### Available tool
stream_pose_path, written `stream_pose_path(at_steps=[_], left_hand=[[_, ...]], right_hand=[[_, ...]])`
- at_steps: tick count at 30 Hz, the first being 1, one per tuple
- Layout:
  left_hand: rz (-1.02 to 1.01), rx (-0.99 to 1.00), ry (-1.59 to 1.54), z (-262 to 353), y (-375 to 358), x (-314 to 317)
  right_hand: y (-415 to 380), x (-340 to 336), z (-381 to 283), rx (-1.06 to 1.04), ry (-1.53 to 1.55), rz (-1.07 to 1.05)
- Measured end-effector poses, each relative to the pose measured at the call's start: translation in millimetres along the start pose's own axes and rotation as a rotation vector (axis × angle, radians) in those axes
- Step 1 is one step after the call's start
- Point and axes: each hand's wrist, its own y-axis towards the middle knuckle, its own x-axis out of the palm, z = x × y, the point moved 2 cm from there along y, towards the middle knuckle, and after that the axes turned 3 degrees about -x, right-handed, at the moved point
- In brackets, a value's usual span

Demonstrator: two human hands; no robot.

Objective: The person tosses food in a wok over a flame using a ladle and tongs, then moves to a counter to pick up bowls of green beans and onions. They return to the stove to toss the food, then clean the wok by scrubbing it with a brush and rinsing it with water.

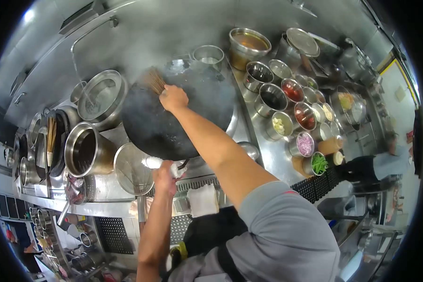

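A large black wok [192, 110] sits over the stove, with steam about its far side. My right hand [174, 98] reaches across the wok, its fingers closed around a bamboo wok brush [154, 81]. The bristles point toward the far left rim and are partly blurred by steam. At the wok's near edge, my left hand [164, 176] is closed on a white cloth [153, 162], which wraps about the dark wok handle [184, 164]. Close to my left hand, a round wire strainer [130, 164] lies on the steel counter.
On the right counter stand several steel pots of ingredients, including chopped greens [319, 163] and diced onion [305, 144]. A deep pot of dark liquid [107, 152] and a steel basin [120, 101] stand left of the wok. Another person [385, 164] is at the far right.
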Motion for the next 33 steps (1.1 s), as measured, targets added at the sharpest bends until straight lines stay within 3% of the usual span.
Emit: stream_pose_path(at_steps=[2, 3, 5, 7, 10, 12, 13, 14, 16, 17, 19, 20, 23, 24, 26, 33], left_hand=[[0.000, -0.010, -0.009, 5, -5, 2], [0.001, -0.005, -0.017, 5, -5, 2], [-0.053, -0.025, -0.044, 4, -3, -2], [-0.005, -0.027, 0.001, 8, -1, 1], [-0.009, -0.052, 0.034, -2, 1, -5], [-0.023, -0.065, 0.032, -2, 6, -5], [-0.032, -0.047, 0.037, -3, 7, -5], [-0.041, -0.028, 0.043, -6, 6, -2], [-0.009, 0.024, 0.007, 6, -1, 6], [0.012, 0.026, -0.003, 0, -3, 3], [0.021, 0.030, -0.026, 3, 3, -6], [0.000, 0.023, -0.011, 0, 6, -5], [-0.058, 0.065, -0.027, -14, 9, -4], [-0.026, 0.067, -0.045, -12, 2, -4], [0.019, 0.083, -0.083, 2, -12, 7], [0.012, 0.061, -0.008, -9, -1, 4]], right_hand=[[-38, 10, -1, -0.282, -0.176, -0.112], [-65, 5, 3, -0.362, -0.184, -0.364], [-134, -46, -1, -0.443, -0.202, -0.507], [-137, -81, 3, -0.392, -0.313, -0.655], [-80, -50, -9, -0.119, -0.176, -0.473], [-79, -13, -12, -0.101, -0.016, -0.302], [-96, 3, -12, -0.277, -0.002, -0.318], [-115, 8, -19, -0.293, 0.060, -0.328], [-79, -4, -46, -0.244, -0.174, -0.317], [-51, -14, -42, -0.015, -0.022, -0.269], [-29, -2, -28, -0.039, 0.027, -0.059], [-55, 5, -27, -0.213, -0.038, -0.185], [-108, 22, -28, -0.488, 0.013, -0.219], [-73, 18, -35, -0.322, -0.070, -0.255], [-19, -7, -42, 0.153, 0.246, -0.182], [-15, 21, -30, -0.101, 0.089, -0.114]])
